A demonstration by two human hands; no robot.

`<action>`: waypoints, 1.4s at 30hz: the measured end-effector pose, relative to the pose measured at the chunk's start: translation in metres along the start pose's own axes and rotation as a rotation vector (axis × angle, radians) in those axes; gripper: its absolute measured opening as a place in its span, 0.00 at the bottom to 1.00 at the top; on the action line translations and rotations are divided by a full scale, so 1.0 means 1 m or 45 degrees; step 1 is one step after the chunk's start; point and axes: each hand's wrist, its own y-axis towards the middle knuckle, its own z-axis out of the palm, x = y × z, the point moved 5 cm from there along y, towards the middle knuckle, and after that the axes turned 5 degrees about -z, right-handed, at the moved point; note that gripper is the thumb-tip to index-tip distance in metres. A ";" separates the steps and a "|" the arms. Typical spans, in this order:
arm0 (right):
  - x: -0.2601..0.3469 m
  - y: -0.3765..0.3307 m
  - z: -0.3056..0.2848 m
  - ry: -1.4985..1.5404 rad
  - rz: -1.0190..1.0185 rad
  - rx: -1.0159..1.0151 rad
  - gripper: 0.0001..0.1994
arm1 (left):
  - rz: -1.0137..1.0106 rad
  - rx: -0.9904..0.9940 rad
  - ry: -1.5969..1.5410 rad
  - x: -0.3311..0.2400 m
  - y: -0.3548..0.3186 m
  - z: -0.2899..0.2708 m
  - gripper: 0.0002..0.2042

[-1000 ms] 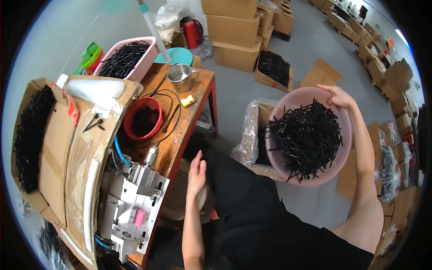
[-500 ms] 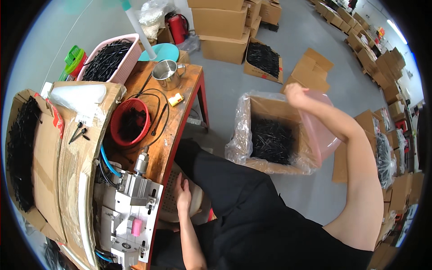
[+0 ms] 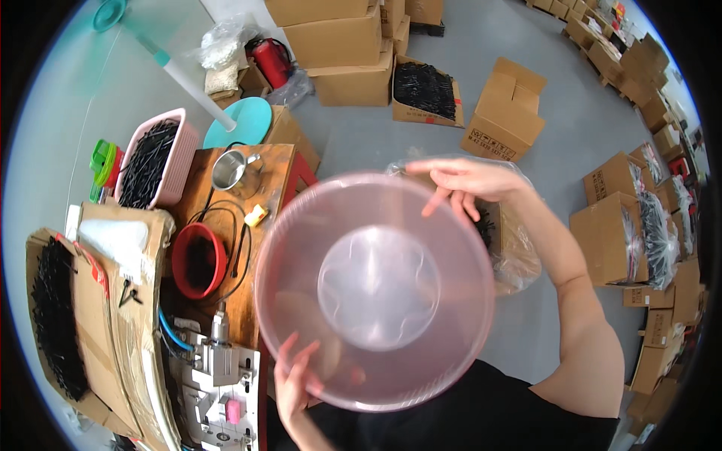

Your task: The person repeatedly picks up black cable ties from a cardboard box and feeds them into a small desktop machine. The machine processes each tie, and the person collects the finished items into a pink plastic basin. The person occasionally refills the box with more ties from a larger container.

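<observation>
A translucent pink plastic basin (image 3: 378,289) is raised in front of my body, its round mouth facing up and nothing visible in it. At its far right rim, my right hand (image 3: 474,184) grips it with the fingers reaching over the edge. My left hand (image 3: 295,383) holds the near left rim, fingers spread against the wall. Behind the basin, largely covered by it, stands a carton lined with clear plastic (image 3: 519,259); a little of its black contents shows near my right hand.
On the left, a wooden workbench (image 3: 259,177) bears a metal clamping fixture (image 3: 218,368), a red basket (image 3: 199,259), a steel mug (image 3: 229,171) and cables. A pink basket (image 3: 177,154) of black parts stands beyond. Cartons (image 3: 500,113) sit on the floor at the back and right.
The basin has come left from over the lined carton and turned from its side to mouth up. My left hand has left the perforated seat beside the bench and now holds the rim.
</observation>
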 end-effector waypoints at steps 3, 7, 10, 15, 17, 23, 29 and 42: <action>-0.228 0.039 -0.078 -0.266 0.474 -0.190 0.27 | -0.080 0.003 0.201 -0.007 -0.021 -0.021 0.31; -0.409 0.067 -0.042 -1.038 0.787 -0.691 0.33 | -0.157 -0.191 0.201 -0.014 -0.041 -0.016 0.32; -0.405 0.098 0.066 -1.323 0.402 -0.220 0.34 | -0.192 -0.265 0.241 -0.015 -0.040 -0.006 0.32; -0.452 0.030 -0.029 -1.178 0.860 -0.632 0.45 | -0.171 -0.316 0.240 -0.011 -0.046 -0.013 0.33; -0.501 -0.007 -0.072 -0.954 1.150 -0.829 0.47 | -0.157 -0.264 0.272 -0.015 -0.040 -0.010 0.33; -0.475 0.107 0.038 -0.876 0.049 -0.407 0.47 | -0.169 -0.189 0.238 -0.007 -0.032 -0.012 0.32; -0.363 0.097 0.008 0.079 0.106 -0.772 0.13 | -0.209 -0.062 0.212 -0.016 -0.018 0.004 0.29; -0.030 0.108 0.208 0.161 -0.339 0.279 0.22 | -0.353 -0.260 -0.653 0.190 -0.013 -0.165 0.17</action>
